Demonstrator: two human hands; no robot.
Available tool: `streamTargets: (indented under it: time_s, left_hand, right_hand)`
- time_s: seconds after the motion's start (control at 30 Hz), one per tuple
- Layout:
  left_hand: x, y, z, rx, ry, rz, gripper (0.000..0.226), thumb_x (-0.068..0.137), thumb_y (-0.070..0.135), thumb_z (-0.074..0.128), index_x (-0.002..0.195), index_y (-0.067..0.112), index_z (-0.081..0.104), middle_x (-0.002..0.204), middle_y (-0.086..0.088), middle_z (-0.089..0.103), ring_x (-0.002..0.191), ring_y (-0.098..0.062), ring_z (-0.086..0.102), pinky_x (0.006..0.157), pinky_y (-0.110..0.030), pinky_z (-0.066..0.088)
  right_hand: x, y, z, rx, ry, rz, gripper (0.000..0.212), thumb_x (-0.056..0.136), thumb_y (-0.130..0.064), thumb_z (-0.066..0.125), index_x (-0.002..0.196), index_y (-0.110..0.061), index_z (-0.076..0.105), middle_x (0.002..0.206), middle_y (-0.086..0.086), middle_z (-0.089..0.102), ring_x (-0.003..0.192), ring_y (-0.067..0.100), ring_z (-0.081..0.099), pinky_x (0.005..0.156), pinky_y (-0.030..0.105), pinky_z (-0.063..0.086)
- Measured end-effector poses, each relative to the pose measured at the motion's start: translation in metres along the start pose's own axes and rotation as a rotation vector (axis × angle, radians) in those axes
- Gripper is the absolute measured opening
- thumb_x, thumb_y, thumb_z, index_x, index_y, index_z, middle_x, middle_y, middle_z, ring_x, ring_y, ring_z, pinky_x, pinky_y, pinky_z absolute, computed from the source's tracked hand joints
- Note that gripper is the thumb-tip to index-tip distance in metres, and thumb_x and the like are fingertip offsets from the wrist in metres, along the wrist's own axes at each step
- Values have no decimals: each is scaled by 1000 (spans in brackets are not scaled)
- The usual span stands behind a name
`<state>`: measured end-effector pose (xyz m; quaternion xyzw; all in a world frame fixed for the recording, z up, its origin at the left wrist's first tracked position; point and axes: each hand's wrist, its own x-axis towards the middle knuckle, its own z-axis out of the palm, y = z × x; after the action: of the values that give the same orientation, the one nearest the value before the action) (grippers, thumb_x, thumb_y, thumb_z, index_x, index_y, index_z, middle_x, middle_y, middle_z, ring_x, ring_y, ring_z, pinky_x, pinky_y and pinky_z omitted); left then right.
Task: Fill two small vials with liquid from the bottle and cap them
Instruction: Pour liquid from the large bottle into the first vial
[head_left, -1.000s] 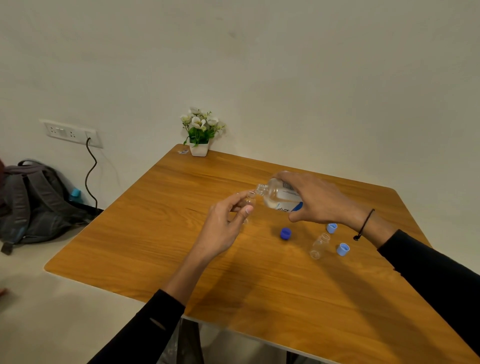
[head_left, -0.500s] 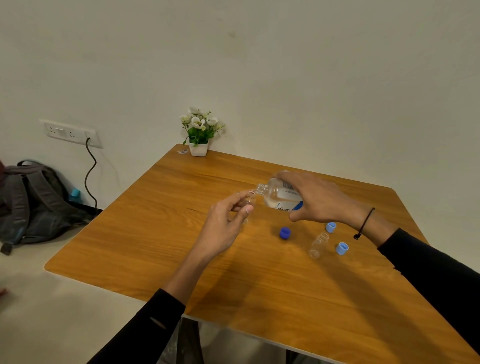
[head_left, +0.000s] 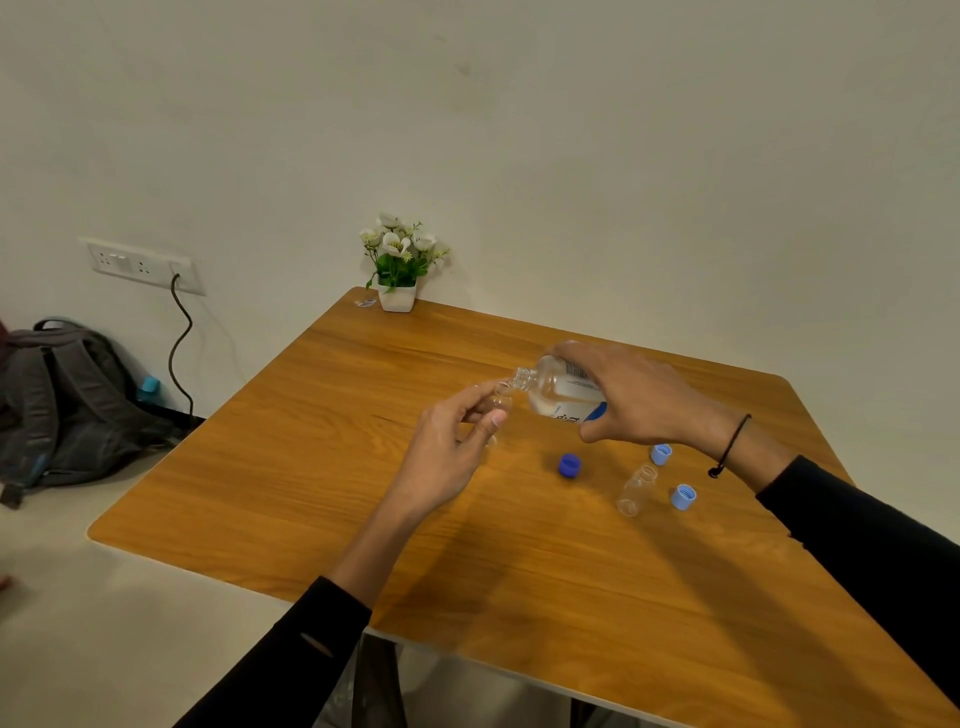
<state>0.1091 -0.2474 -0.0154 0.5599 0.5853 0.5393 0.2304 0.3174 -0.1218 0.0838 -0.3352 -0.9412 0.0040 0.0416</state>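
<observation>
While fingers (head_left: 480, 402) pinch vial (head_left: 500, 396), others grip bottle (head_left: 558, 391), wooden table (head_left: 322, 467), backpack (head_left: 67, 405).

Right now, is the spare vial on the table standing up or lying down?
Lying down: the spare vial rests on its side on the table, uncapped.

The right hand (head_left: 644, 397) covers the rear half of the bottle (head_left: 558, 392), whose label print is too small to read, the left hand (head_left: 447, 457) hides most of the held vial (head_left: 500, 399), and the table (head_left: 363, 415) runs off the frame's lower right edge
</observation>
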Motion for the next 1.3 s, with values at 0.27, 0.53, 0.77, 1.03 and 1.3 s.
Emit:
streamTargets:
  time_s: [0.27, 0.53, 0.77, 1.03, 1.3]
  left_hand:
    - [-1, 2, -2, -3, -10, -5, 43, 107, 25, 64, 150, 20, 61, 123, -2, 76, 118, -19, 70, 91, -50, 65]
    - [-3, 4, -2, 10, -3, 2, 42, 107, 23, 64, 149, 18, 62, 122, -1, 77, 117, -18, 71, 98, -50, 63]
    - [-3, 6, -3, 0, -4, 6, 42, 107, 24, 64, 149, 20, 62, 122, -2, 77, 116, -20, 70, 89, -52, 66]
    - [-3, 5, -2, -9, 13, -10, 42, 107, 23, 66, 148, 16, 63, 120, -3, 78, 116, -22, 72, 90, -53, 65]
    - [-3, 4, -2, -5, 8, 6, 39, 107, 23, 65, 146, 21, 64, 119, -1, 78, 114, -19, 72, 86, -53, 65]
  right_hand:
    - [2, 2, 1, 9, 1, -5, 98, 75, -39, 87, 156, -35, 33, 146, -9, 54, 121, 19, 54, 72, 28, 46]
    - [1, 1, 0, 8, 2, -15, 96, 74, -39, 88, 154, -35, 34, 142, -8, 56, 117, 19, 54, 74, 30, 48]
    - [0, 0, -2, 7, -3, -15, 95, 75, -38, 88, 154, -35, 35, 142, -8, 55, 118, 19, 54, 68, 26, 42]
    - [1, -2, -4, 1, -8, -13, 95, 75, -37, 87, 154, -35, 35, 139, -9, 57, 115, 20, 55, 69, 29, 47]
    - [0, -2, -4, -2, -5, -8, 95, 76, -36, 86, 156, -34, 34, 142, -8, 56, 118, 20, 54, 69, 26, 41]
